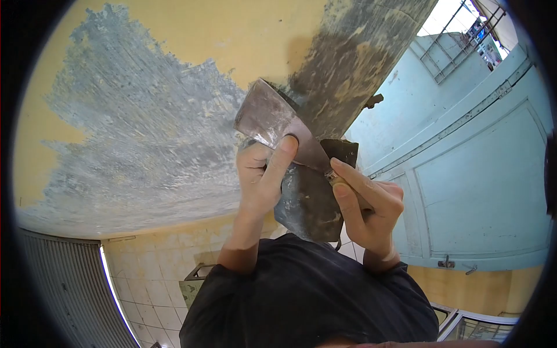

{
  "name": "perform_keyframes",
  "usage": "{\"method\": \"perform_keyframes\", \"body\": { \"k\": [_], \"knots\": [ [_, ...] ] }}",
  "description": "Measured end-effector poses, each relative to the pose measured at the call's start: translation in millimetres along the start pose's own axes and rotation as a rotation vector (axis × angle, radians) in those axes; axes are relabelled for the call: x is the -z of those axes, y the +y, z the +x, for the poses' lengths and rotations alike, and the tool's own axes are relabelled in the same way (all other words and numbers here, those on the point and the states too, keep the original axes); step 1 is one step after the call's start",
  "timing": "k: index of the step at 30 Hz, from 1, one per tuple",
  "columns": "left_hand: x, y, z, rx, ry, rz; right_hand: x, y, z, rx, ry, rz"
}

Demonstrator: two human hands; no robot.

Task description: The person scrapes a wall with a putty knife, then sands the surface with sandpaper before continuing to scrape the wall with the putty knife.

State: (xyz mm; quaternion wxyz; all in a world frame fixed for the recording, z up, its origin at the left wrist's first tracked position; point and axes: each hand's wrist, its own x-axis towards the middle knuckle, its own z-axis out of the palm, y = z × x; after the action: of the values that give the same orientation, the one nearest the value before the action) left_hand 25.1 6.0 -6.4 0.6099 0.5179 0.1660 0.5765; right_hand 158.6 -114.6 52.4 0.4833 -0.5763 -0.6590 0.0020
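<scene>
A metal scraper [270,113] with a wide, smeared blade is held at chest height in front of the wall, its blade pointing up and left. My left hand [258,177] is closed on the blade, thumb pressed flat on its face and fingers hidden behind it. My right hand [371,209] pinches the narrow end of the scraper between thumb and forefinger, the other fingers curled. Behind and below the scraper is a dark, stained flat piece [313,200], partly covered by my hands.
The yellow wall [243,29] has a large rough grey patch [145,116] and a dark streaked strip [354,64]. A light blue door [487,180] with a latch stands at the right. Grey corrugated shutter [58,284] is at lower left, above tiled floor [151,284].
</scene>
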Motion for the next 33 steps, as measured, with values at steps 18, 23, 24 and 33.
{"method": "perform_keyframes", "body": {
  "k": [18, 23, 24, 33],
  "knots": [
    [-4.5, -1.3, 1.0, -0.042, -0.023, 0.061, 3.6, 8.0, -7.9, -0.052, 0.026, 0.026],
    [-6.4, -2.3, 1.7, -0.018, 0.023, 0.043, 5.1, 6.0, -9.0, 0.003, 0.065, 0.029],
    [-2.8, -11.1, -0.5, -0.012, -0.018, 0.105, 4.9, 8.0, -10.7, 0.009, 0.061, 0.030],
    [-9.6, -0.9, -1.0, -0.063, -0.012, 0.142, 4.4, 8.1, -10.8, 0.055, 0.071, 0.044]
  ]
}}
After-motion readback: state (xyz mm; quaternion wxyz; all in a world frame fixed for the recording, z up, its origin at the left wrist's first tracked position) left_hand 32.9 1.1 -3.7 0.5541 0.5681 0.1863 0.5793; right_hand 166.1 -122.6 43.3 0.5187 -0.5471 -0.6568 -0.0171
